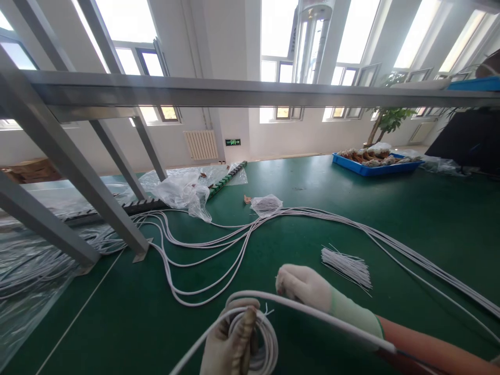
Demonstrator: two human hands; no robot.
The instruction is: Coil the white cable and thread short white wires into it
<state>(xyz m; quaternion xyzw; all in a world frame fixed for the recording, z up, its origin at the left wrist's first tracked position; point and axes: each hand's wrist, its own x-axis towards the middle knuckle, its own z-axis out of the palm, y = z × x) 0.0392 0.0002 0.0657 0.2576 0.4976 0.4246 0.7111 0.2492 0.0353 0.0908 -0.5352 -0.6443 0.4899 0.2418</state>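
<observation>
My left hand, in a pale work glove stained on the thumb, is closed round a coil of white cable at the bottom centre. A thin tie end sticks out at the top of the coil. One cable length runs from the coil to the right, passing in front of my right forearm. My right hand, gloved as well, is held above the table with its fingers curled together; whatever they may hold is hidden. Just right of it lies a bundle of white twist ties.
Long white cables stretch across the green table. A bag of ties lies beyond them. Farther back stands a blue tray of cable parts. A grey metal frame rises at left, beside plastic sheeting and a slotted strip.
</observation>
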